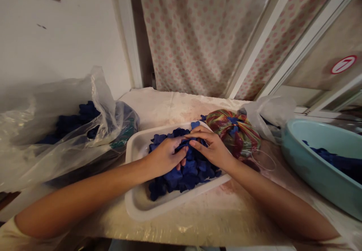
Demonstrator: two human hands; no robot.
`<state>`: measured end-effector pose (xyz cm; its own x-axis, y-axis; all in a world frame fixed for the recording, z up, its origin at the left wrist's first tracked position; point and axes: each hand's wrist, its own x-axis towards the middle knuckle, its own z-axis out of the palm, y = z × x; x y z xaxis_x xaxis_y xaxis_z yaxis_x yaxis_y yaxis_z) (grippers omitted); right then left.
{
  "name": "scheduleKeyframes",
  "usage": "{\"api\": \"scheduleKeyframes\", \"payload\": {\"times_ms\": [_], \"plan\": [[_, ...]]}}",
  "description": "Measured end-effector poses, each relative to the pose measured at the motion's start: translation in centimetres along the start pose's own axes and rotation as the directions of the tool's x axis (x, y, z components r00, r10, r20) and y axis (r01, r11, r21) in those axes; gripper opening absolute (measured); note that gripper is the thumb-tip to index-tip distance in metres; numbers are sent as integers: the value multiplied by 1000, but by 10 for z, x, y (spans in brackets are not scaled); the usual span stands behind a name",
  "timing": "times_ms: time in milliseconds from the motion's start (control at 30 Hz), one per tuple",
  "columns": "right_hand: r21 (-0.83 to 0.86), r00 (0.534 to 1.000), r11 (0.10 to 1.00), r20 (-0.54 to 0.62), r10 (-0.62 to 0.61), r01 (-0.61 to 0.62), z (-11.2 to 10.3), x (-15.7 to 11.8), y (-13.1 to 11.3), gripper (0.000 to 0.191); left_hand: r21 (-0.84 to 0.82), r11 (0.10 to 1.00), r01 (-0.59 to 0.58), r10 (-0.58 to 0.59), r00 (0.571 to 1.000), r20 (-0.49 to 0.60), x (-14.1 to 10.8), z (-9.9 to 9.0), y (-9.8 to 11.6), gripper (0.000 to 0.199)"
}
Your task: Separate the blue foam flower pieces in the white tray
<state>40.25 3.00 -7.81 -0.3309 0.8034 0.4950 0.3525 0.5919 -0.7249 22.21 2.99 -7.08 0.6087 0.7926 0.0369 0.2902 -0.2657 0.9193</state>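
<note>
A white rectangular tray (141, 214) holds a heap of dark blue, petal-like cutouts (185, 177). Over the heap, my left hand (167, 155) is closed, its thumb and fingers pinching some blue petal cutouts (185, 143). My right hand (212, 145) meets it from the other side, its thumb and fingertips closed on the same cutouts. One blue cutout (195, 124) shows just beyond the right fingers. The fingers partly hide how many cutouts are held.
On the left lies a clear plastic bag (65, 153) with more dark blue pieces. A striped, tied bundle (226, 124) sits behind the tray, a thin ring (264, 160) beside it. A pale blue basin (313, 172) with blue pieces stands at right. Behind hangs a dotted curtain (195, 36).
</note>
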Motion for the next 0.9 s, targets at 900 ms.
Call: {"api": "scheduleKeyframes", "payload": {"times_ms": [900], "plan": [[-58, 990, 993, 93, 110, -105, 2, -3, -8, 30, -113, 987, -117, 110, 992, -68, 2, -1, -2, 18]]}}
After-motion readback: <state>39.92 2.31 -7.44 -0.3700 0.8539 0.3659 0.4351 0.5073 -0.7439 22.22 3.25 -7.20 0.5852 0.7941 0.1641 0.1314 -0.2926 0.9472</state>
